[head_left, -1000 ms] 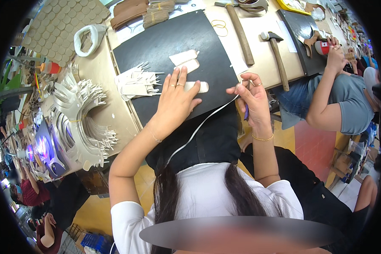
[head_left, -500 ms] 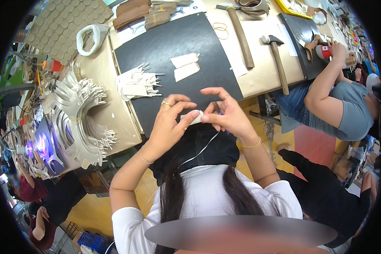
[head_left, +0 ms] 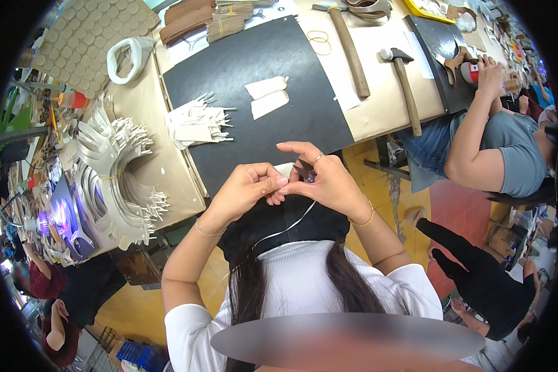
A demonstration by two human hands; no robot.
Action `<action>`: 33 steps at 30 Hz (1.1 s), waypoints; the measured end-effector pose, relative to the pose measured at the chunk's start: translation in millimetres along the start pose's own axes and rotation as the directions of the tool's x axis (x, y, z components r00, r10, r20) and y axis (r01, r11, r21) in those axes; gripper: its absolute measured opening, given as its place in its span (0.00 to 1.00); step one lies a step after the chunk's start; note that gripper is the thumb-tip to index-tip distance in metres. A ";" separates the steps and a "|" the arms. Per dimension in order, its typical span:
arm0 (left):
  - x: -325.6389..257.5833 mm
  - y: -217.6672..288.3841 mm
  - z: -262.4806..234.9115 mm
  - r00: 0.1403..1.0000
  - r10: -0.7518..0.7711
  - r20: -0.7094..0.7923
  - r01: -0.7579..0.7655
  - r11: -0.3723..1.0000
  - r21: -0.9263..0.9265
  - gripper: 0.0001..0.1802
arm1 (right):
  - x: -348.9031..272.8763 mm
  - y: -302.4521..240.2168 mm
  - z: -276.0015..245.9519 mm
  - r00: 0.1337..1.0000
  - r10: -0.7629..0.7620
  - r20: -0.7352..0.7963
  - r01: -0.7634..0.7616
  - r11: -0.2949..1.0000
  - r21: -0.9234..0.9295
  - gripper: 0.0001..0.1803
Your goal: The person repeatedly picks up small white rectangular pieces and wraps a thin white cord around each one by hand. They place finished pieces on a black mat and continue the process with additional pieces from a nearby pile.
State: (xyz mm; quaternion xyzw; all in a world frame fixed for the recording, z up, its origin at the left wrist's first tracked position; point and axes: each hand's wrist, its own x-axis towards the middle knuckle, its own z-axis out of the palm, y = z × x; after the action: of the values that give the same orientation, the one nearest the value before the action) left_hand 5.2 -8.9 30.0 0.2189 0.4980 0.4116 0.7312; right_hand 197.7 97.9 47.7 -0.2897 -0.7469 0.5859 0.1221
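Over my lap, at the near edge of the black mat [head_left: 229, 68], my two hands meet fingertip to fingertip. My left hand [head_left: 249, 187] is closed, pinching a small cream strip [head_left: 284, 168] that shows partly behind the fingers. Dark pointed blades, like thread snips [head_left: 302, 168], stick out from my right hand [head_left: 328, 180]; its thumb reaches the left fingertips and its index finger is raised. A thin white cord [head_left: 291, 227] runs from below the hands toward my shirt. Two cream pieces [head_left: 268, 97] lie side by side on the mat, right of a pile of cream tabbed pieces [head_left: 199, 124].
Two hammers, one dark-headed [head_left: 405, 87] and one long-handled [head_left: 351, 56], lie right of the mat. Bundled curved cream straps [head_left: 115, 180] fill the left side beside a white bag [head_left: 127, 59]. Brown strips [head_left: 189, 22] lie behind. A co-worker [head_left: 508, 142] sits at the right.
My left fingers have curled in around the cream strip, and the hands have come closer together. The right index finger has moved left; dark blades now show in that hand.
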 end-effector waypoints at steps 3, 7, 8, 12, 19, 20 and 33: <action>0.0 1.1 1.5 1.000 0.012 0.004 -0.012 0.998 -0.059 0.13 | 0.7 0.7 -1.4 0.999 0.040 -0.017 -0.039 0.999 0.030 0.36; -3.0 9.0 0.7 0.999 0.009 0.033 -0.008 1.000 -0.026 0.12 | 1.2 3.0 -2.1 0.997 0.073 -0.026 -0.072 0.997 0.039 0.29; -4.7 11.1 0.3 0.999 0.005 0.035 -0.005 1.000 -0.010 0.11 | 1.2 3.8 -2.1 0.995 0.095 -0.020 -0.095 0.995 0.041 0.27; -11.6 13.2 3.7 1.000 0.004 0.001 -0.004 1.000 0.007 0.10 | 0.1 5.9 -2.3 0.995 0.090 -0.030 -0.089 0.995 0.036 0.22; -11.6 10.4 0.9 0.997 0.052 -0.050 -0.049 0.997 0.055 0.08 | -4.6 8.1 -5.8 0.972 0.222 0.075 -0.233 0.943 0.236 0.15; -12.2 8.8 1.4 0.995 0.063 -0.077 -0.058 0.996 0.072 0.08 | -5.6 8.6 -6.3 0.970 0.225 0.093 -0.241 0.940 0.242 0.14; -12.0 -10.9 8.4 0.929 0.295 -0.224 -0.266 0.952 0.149 0.10 | -12.8 3.0 -0.9 0.996 0.053 -0.077 -0.058 0.996 -0.071 0.10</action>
State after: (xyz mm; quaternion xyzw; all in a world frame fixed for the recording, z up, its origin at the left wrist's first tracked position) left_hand 15.0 -24.1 32.1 0.2778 0.5703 0.5061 0.5843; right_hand 209.4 91.7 47.1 -0.3363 -0.7546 0.5499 0.1230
